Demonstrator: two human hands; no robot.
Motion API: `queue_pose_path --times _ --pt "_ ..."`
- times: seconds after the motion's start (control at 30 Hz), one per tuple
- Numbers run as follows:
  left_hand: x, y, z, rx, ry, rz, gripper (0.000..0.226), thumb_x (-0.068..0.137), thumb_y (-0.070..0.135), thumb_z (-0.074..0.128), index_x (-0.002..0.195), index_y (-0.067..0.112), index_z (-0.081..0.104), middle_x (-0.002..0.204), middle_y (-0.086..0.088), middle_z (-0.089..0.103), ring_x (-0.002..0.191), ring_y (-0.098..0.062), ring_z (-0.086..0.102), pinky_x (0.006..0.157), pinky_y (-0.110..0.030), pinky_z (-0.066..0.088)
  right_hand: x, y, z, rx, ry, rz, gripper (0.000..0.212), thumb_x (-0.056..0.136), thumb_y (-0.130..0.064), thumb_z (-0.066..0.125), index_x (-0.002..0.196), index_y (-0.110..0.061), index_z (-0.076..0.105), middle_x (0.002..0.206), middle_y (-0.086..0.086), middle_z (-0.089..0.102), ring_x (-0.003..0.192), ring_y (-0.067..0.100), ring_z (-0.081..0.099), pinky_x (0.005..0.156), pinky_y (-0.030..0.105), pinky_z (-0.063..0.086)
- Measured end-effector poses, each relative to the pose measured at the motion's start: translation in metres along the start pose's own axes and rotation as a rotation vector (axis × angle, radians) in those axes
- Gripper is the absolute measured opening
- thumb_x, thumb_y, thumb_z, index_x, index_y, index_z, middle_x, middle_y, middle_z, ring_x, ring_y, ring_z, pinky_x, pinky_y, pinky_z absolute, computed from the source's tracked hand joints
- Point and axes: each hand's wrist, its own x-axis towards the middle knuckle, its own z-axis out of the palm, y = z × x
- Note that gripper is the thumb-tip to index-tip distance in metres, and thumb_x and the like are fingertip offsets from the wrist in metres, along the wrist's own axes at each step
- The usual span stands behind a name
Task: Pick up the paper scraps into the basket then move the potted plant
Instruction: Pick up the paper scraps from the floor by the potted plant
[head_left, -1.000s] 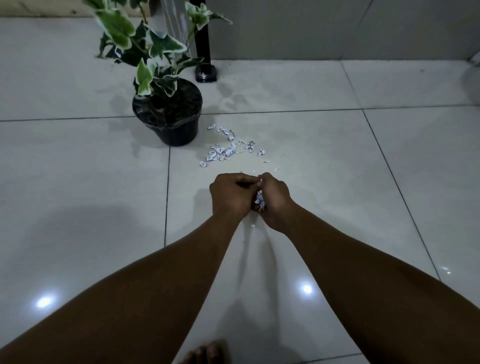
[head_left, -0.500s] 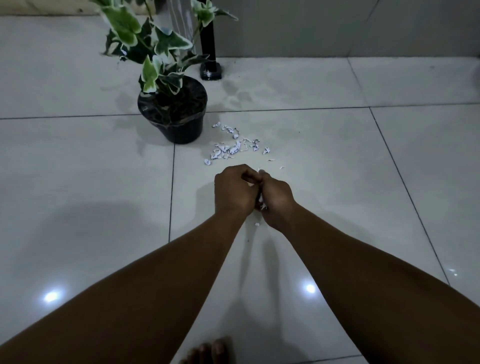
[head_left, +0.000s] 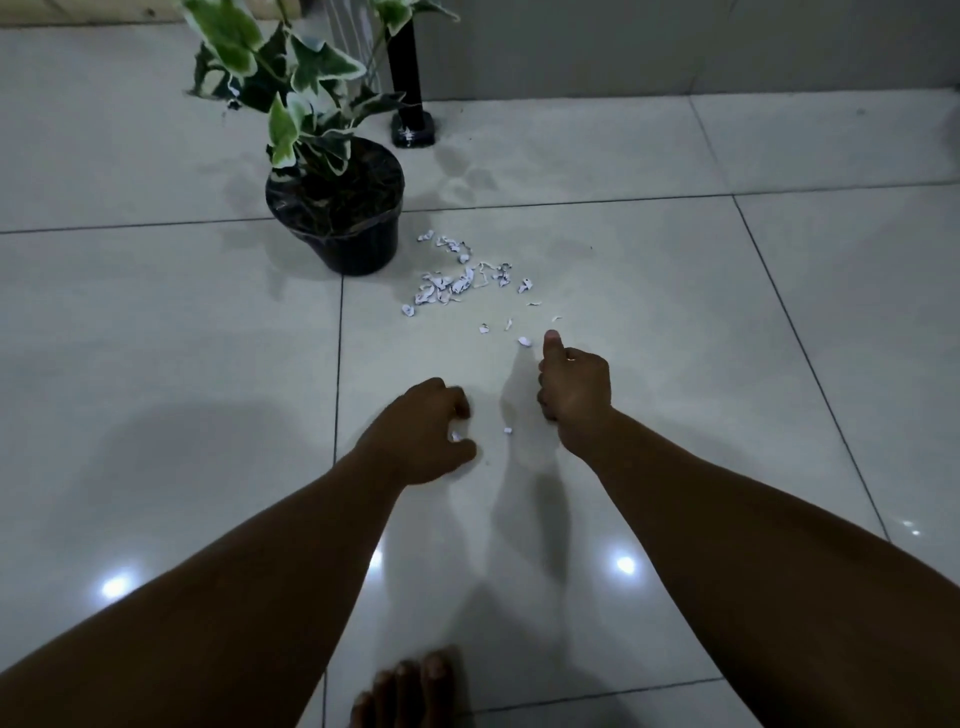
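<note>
1. The person is at the first step, gathering the small white torn paper scraps (head_left: 457, 278) from the pale glossy tiled floor (head_left: 675, 312). No basket is in view, and the black round plastic pot with the green-and-white ivy plant (head_left: 337, 218) stands untouched.
2. The left hand (head_left: 423, 436) hovers low over the floor, well in front of the pot, with its fingers curled. A white fleck shows at its fingertips, but it is too blurred to say whether the fingers pinch it or whether it lies on the tile below.
3. The right hand (head_left: 574, 382) is loosely fisted with the thumb stuck out toward the pot. Whether it holds scraps inside cannot be told.
4. The main heap of scraps lies just beside the pot, on its right, apart from both hands. A few strays trail from the heap toward the hands, one just beside the right thumb tip, another on the floor between the hands.
5. The next move probably calls for pinching up the near strays, then reaching on toward the pot for the heap. The pieces are tiny and flat, so fingertip pinches or a sweep will likely serve best.
</note>
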Motion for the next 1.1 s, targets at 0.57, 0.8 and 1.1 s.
queue_pose_path --times 0.57,0.8,1.1 --pt "0.013 0.048 0.029 -0.03 0.057 0.048 0.03 0.093 0.016 0.064 0.122 0.023 0.071 0.115 -0.004 0.071 0.108 -0.022 0.066 0.092 -0.029 0.051 -0.005 0.012 -0.027 -0.267 0.061 -0.116 0.056 0.096 -0.051 0.052 0.083 0.0 0.071 0.089 0.017 0.073 0.091 0.038 0.068 0.092 0.045 0.054" --pt "0.015 0.052 0.039 -0.009 0.174 -0.064 0.024 0.086 0.004 0.059 0.1 0.015 0.074 0.105 -0.007 0.069 0.102 -0.025 0.064 0.079 -0.024 0.043 -0.005 0.017 -0.038 -0.276 0.069 -0.079 0.054 0.094 -0.052 0.055 0.084 -0.002 0.072 0.092 0.013 0.074 0.091 0.036 0.069 0.089 0.045 0.057" --pt "0.023 0.069 0.015 -0.531 0.279 -0.047 0.006 0.086 0.015 0.073 0.089 0.016 0.077 0.081 0.007 0.072 0.07 0.003 0.063 0.065 0.001 0.041 -0.016 0.009 -0.038 0.083 -0.181 0.18 0.044 0.099 -0.039 0.054 0.065 -0.01 0.055 0.055 0.006 0.046 0.034 0.015 0.036 0.035 0.018 0.026"
